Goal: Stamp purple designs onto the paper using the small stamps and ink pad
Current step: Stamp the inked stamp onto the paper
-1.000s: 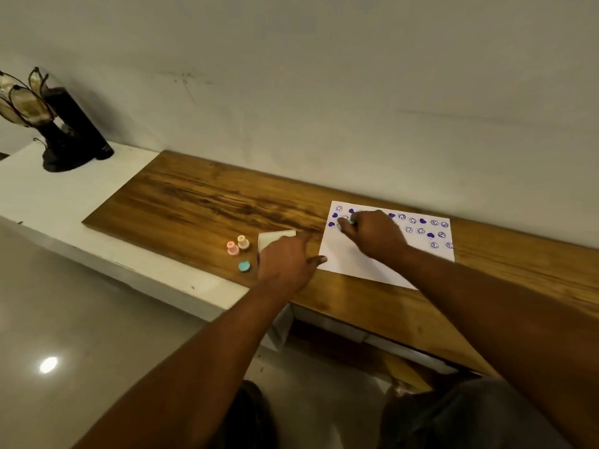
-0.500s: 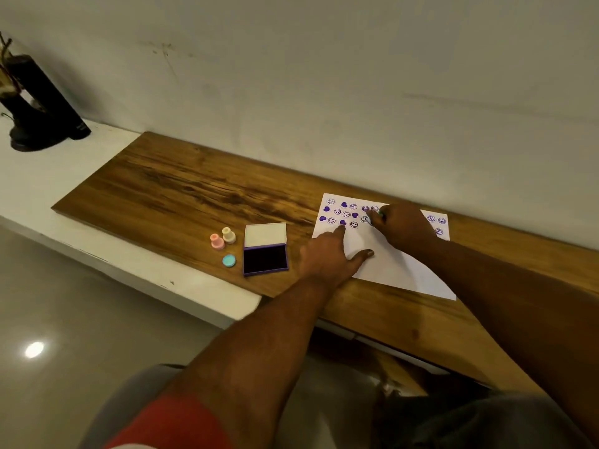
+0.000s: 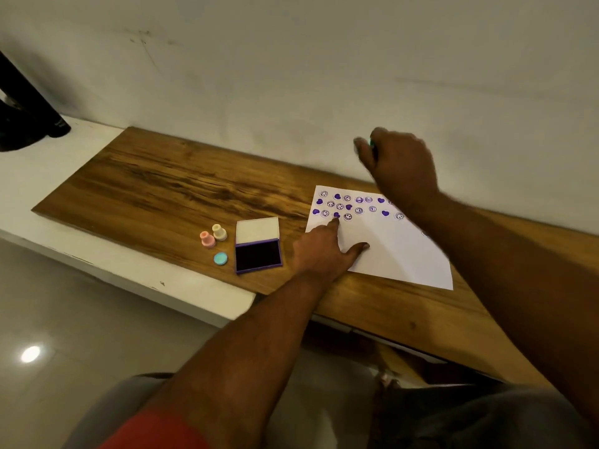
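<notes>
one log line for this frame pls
left hand: flat, pinning paper | right hand: raised, holding green stamp | ink pad: open

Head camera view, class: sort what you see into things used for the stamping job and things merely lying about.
Used for stamping:
white paper sheet with purple prints
open purple ink pad
pink stamp
cream stamp
round teal cap
teal stamp in right hand
left hand steadying the paper

Lying about:
black object at far left

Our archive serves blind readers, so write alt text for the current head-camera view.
A right hand holds a small teal stamp raised above a white paper dotted with purple hearts and smileys. The left hand pins the paper beside an open ink pad.
</notes>
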### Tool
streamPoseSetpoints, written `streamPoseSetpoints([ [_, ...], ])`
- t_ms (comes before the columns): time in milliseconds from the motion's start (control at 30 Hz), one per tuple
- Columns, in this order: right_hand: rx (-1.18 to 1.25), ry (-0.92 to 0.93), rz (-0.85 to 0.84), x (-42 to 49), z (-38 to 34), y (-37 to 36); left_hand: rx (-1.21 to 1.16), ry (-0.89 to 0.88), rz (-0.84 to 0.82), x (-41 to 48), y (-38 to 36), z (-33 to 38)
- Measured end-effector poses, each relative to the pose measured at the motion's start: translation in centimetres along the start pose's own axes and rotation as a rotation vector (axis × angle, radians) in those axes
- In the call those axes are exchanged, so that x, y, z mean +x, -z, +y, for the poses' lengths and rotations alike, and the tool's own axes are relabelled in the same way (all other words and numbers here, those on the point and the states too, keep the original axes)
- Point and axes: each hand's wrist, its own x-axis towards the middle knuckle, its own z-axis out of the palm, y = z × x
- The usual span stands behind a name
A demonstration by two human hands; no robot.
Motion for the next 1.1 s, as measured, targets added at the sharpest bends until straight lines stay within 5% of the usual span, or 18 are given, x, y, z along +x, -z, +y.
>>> streamPoseSetpoints([
  [100,-0.071,-0.098,-0.411,-6.3,0.7,-4.8,-0.014,-0.001,0.03,-0.1,-0.1,-0.2],
  [167,-0.136,-0.153,-0.538,-8.6,0.8,-7.1,-0.037,-0.01,0.035,-0.1,-0.3,-0.4],
  [867,-0.335,-0.012,-0.719,-6.8,0.2,-6.2,0.013,0.002,-0.006,-0.5,1.2,0.5],
  [1033,0.016,-0.198,-0.779,-6.1,1.8,-5.6,-0.065,0.003,-0.095,-0.1,1.8,0.3],
  [1100,0.223,-0.39,-0.591,-6.5,2.3,-5.1,-0.14,-0.001,-0.113,0.0,2.4,0.0],
])
